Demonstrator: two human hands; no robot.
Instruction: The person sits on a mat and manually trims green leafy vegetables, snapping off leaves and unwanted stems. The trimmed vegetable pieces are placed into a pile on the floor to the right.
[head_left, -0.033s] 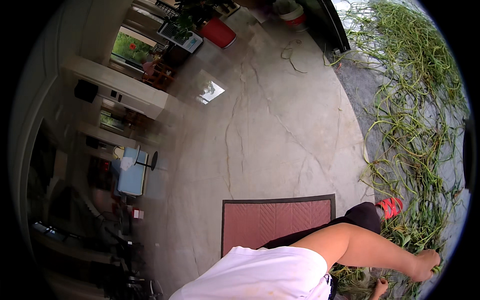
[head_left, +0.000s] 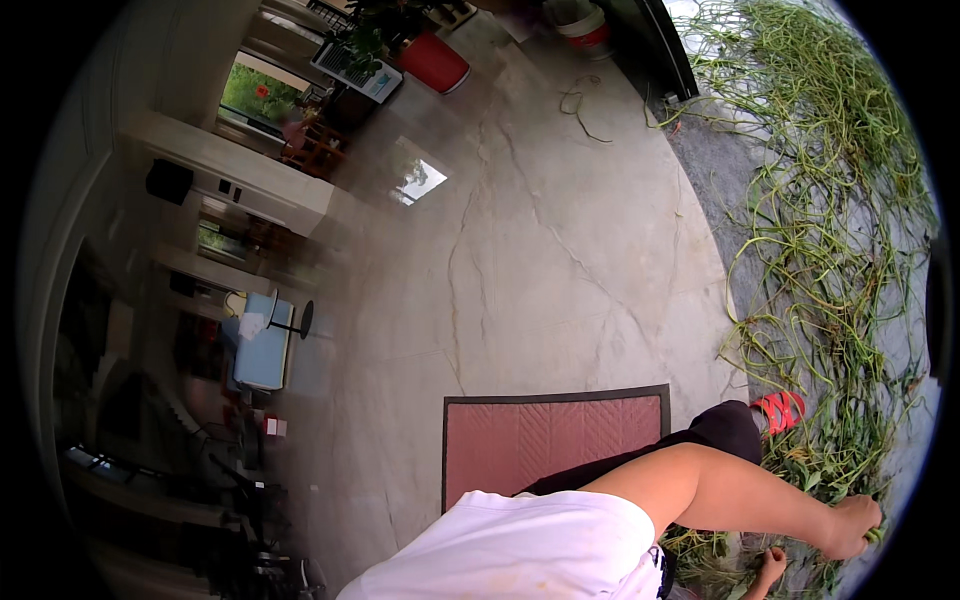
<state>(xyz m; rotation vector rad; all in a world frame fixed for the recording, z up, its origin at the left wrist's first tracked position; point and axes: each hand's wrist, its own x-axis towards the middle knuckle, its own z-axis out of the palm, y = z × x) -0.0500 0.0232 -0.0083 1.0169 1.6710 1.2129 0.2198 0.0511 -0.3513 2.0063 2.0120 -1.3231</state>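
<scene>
My left arm, in a white sleeve, reaches to the lower right. Its hand, my left hand [head_left: 853, 528], is closed on a small bunch of green stems [head_left: 876, 535] that pokes out past the fingers. Lower down, close to the bottom edge, my right hand [head_left: 771, 568] has its fingers drawn together; whatever is in them is too small to make out. Long, thin, tangled green vine stems [head_left: 820, 310], some with leaves, lie spread over the grey ground around and beyond both hands. More cut greens [head_left: 700, 545] lie beside my right hand, partly hidden by my body.
My red sandal [head_left: 779, 411] stands at the edge of the stems. A red-brown doormat [head_left: 555, 440] lies on the pale marbled floor [head_left: 560, 280]. Farther off are a red plant pot [head_left: 435, 65], a bucket [head_left: 580, 28], a dark door edge [head_left: 672, 50] and a blue-topped table [head_left: 262, 350].
My right hand has shifted slightly up and to the right. My left hand stays almost in place, still closed on the green stems.
</scene>
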